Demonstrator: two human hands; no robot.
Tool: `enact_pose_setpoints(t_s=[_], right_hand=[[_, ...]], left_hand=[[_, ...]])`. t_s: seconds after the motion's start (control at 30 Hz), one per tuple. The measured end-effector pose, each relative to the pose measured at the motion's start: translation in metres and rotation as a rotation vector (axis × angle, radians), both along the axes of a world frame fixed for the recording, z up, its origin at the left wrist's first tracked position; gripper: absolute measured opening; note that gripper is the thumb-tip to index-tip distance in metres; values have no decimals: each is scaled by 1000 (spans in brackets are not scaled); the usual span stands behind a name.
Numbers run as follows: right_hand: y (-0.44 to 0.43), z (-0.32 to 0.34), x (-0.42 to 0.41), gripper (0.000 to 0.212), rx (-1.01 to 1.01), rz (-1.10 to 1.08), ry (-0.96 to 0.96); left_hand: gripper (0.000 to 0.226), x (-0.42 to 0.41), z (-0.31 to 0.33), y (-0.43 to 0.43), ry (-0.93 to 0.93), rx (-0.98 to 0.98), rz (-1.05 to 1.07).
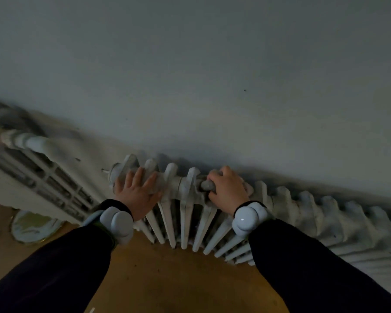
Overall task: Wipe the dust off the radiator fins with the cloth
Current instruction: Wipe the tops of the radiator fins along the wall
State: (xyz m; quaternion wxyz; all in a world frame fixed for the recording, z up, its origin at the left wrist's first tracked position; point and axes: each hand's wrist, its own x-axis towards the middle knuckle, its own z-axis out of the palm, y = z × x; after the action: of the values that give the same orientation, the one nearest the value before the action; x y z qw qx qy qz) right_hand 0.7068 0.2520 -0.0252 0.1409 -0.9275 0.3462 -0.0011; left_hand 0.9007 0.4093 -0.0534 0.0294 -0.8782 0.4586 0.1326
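Note:
A white cast-iron radiator (287, 213) runs along the wall from the centre to the right edge, its fins grey with dust. My left hand (138, 190) lies flat with straight fingers on the tops of the leftmost fins, near the end cap. My right hand (228, 189) is curled round a bunched grey cloth (207, 185) and presses it into a gap between fins near the top. Most of the cloth is hidden under my fingers. Both wrists wear white rounded bands over dark sleeves.
A white pipe (32, 143) and a white slatted panel (43, 184) stand at the left. A round pale plate-like object (34, 227) lies on the wooden floor (167, 279) below them. The grey wall (190, 75) rises directly behind the radiator.

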Motion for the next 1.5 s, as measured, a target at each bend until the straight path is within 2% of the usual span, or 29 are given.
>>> enact_pose_setpoints(t_s=[0.3, 0.43, 0.5, 0.63, 0.77, 0.9, 0.97, 1.5], right_hand=[[43, -2, -26, 24, 12, 105, -45], [48, 8, -29, 24, 135, 250, 18], [41, 16, -15, 25, 165, 236, -59], [22, 23, 25, 30, 68, 62, -255], [8, 19, 53, 33, 22, -18, -232], [14, 5, 61, 35, 23, -42, -21], [21, 1, 59, 33, -13, -17, 19], [78, -5, 23, 24, 1, 145, -63]], left_hand=[[65, 0, -3, 0, -8, -22, -12], [64, 4, 7, -2, -7, -27, -51], [61, 8, 16, -5, 8, -47, -61], [67, 18, 25, -10, 40, -39, -50], [68, 29, 24, -11, 25, -34, -47], [72, 35, 10, 3, 35, -13, -56], [76, 33, 0, 9, 43, -28, -60], [75, 32, -2, 10, 23, -42, -54]])
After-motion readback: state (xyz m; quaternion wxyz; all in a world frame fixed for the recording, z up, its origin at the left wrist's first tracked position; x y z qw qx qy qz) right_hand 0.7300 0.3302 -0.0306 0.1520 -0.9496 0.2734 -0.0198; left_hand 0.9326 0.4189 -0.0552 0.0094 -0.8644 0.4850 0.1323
